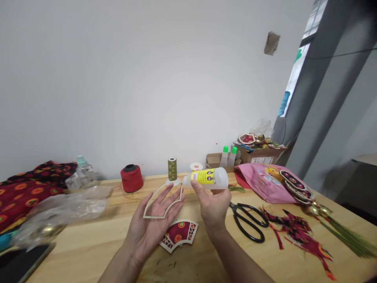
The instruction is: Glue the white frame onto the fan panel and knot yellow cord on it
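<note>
**Bottle Tipped Beside a Fan-Shaped Frame**

From where I stand, the person's left hand (151, 230) is turned palm up over the wooden table (88, 247), holding a pale fan-shaped frame (154, 217), thumb toward one edge and fingers stretched out behind it. The right hand (213, 210) is wrapped around a bottle with a yellow label (206, 177), which lies nearly level in the grip, its narrow end pointing left. That end is close to the frame's upper right corner; whether they touch, I can't tell.

A fan-shaped piece with red patterned fabric (179, 232) lies on the table, partly hidden by the left hand. To the right of the right hand are black-handled scissors (237, 210), then a heap of red and black cloth scraps (297, 228).

Behind the hands stand an olive thread spool (172, 169) and, farther left, a red one. At the back right, two green-capped bottles (232, 158) stand near a pink bag (259, 182). A dark phone (23, 263) rests at the near left corner.
</note>
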Demonstrator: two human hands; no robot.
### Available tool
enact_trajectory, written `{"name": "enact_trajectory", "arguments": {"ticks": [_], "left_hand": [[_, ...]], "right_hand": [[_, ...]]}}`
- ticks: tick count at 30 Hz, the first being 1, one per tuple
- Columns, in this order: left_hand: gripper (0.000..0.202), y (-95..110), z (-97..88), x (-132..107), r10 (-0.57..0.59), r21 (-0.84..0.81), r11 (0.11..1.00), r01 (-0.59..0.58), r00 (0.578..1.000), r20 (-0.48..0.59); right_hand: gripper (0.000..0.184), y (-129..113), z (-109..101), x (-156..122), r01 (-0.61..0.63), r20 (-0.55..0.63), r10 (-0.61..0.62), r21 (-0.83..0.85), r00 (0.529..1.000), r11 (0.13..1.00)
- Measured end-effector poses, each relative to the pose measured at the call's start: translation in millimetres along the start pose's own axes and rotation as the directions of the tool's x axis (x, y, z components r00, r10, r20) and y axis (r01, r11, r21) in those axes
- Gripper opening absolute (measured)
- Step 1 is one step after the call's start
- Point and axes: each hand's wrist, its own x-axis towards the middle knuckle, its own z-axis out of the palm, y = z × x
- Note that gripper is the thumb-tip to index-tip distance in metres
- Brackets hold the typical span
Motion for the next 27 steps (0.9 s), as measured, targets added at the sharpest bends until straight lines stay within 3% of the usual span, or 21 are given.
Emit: {"name": "enact_trajectory", "arguments": {"ticks": [27], "left_hand": [[0.056, 0.5, -1.4, -0.1, -0.017, -0.014, 1.0, 0.017, 0.999, 0.027]], "right_hand": [[0.046, -0.2, 2.0, -1.6, 0.008, -0.016, -0.008, 0.001, 1.0, 1.0]]}}
